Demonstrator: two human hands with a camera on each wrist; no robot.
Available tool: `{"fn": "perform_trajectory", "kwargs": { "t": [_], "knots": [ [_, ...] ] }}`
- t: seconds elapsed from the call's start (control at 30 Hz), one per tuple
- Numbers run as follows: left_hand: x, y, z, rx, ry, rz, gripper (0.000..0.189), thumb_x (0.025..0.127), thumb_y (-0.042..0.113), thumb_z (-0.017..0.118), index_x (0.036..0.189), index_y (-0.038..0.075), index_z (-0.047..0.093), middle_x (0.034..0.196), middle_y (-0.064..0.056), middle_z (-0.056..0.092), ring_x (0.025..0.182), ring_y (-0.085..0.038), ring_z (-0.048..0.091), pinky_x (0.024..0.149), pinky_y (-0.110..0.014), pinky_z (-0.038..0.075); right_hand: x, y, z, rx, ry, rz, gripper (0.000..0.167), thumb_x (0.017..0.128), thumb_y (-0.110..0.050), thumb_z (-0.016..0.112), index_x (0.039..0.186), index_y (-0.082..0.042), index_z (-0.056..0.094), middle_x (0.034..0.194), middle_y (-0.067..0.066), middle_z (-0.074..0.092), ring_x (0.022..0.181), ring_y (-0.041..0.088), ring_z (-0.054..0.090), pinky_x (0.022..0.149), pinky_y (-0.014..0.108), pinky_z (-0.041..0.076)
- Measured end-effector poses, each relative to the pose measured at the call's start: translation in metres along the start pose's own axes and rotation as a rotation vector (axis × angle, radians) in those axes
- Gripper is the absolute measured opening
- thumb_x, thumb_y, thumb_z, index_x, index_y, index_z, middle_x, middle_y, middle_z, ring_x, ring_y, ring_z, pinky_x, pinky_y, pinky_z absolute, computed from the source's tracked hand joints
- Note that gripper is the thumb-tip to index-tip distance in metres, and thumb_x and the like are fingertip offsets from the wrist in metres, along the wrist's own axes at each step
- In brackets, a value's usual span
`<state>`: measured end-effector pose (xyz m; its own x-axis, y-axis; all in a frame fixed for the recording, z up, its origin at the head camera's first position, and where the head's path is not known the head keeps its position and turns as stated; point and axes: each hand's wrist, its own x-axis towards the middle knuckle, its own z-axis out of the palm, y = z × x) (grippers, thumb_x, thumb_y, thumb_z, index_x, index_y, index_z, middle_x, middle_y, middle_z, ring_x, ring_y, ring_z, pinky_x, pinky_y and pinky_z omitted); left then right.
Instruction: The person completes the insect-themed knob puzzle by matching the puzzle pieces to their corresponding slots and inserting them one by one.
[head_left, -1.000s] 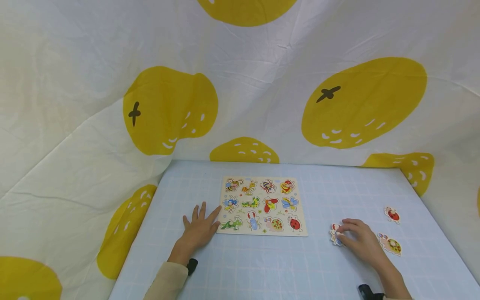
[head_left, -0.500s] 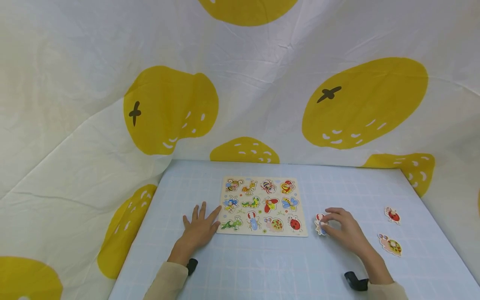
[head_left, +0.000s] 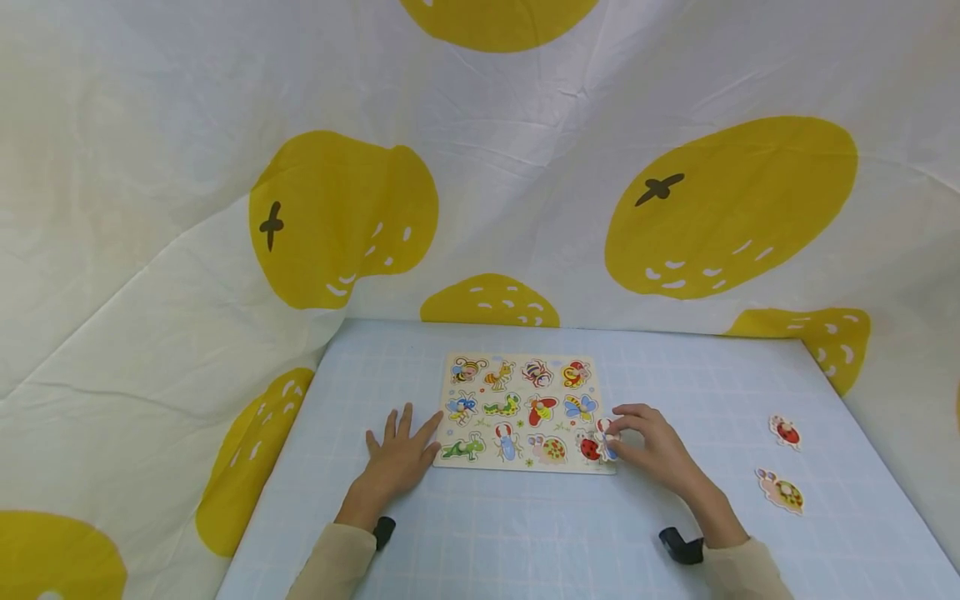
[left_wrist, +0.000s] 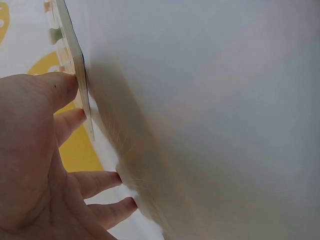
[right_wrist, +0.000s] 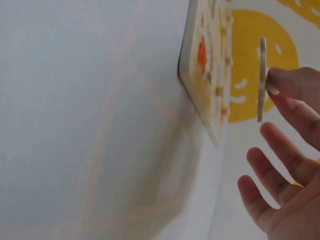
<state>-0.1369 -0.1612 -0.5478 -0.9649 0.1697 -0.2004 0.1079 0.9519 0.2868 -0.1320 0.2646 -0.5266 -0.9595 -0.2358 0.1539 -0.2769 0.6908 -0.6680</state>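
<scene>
A wooden insect puzzle board (head_left: 517, 360) lies flat on the table. My left hand (head_left: 402, 461) rests beside it with fingers spread, and in the left wrist view the thumb and a finger touch the board's edge (left_wrist: 79, 67). My right hand (head_left: 654, 446) pinches a stag beetle puzzle piece (head_left: 603, 432) with red pincers and a blue body. Thumb and forefinger hold it by its small knob (right_wrist: 273, 89), the other fingers loosely bent. In the right wrist view the piece stands edge-on, apart from the board; from the head it overlaps the printed ladybug (head_left: 588, 448).
Two loose pieces lie on the table at the right, a ladybug (head_left: 786, 431) and a snail (head_left: 781, 491). A pale blue checked cloth (head_left: 525, 542) covers the table. A white curtain (head_left: 517, 167) with yellow fruit shapes hangs behind it.
My right hand has carried the stag beetle piece leftward from near the loose pieces to the board's right edge. The left hand has stayed in place.
</scene>
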Motion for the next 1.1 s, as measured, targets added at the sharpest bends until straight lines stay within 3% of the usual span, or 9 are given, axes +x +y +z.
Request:
{"fn": "perform_trajectory", "kwargs": {
  "t": [0.3,1.1],
  "knots": [
    [-0.001,0.001,-0.002,0.004,-0.003,-0.002,0.056,0.104,0.044,0.051,0.156,0.032,0.037,0.163,-0.024,0.014,0.147,-0.051,0.006,0.104,-0.081,0.005,0.018,-0.015,0.019,0.021,-0.024,-0.1,0.014,0.085,-0.01,0.08,0.09,-0.021,0.072,0.127,0.014,0.06,0.122,0.04,0.051,0.099,0.062,0.042],
    [0.0,0.0,0.0,-0.006,-0.015,-0.014,0.056,0.104,0.044,0.05,0.157,0.032,0.035,0.164,-0.023,0.012,0.148,-0.05,0.004,0.104,-0.08,0.002,0.056,-0.057,0.056,0.108,-0.129,-0.175,0.011,0.085,-0.012,0.081,0.09,-0.02,0.074,0.127,0.011,0.061,0.124,0.033,0.05,0.105,0.056,0.039]
  ]
}}
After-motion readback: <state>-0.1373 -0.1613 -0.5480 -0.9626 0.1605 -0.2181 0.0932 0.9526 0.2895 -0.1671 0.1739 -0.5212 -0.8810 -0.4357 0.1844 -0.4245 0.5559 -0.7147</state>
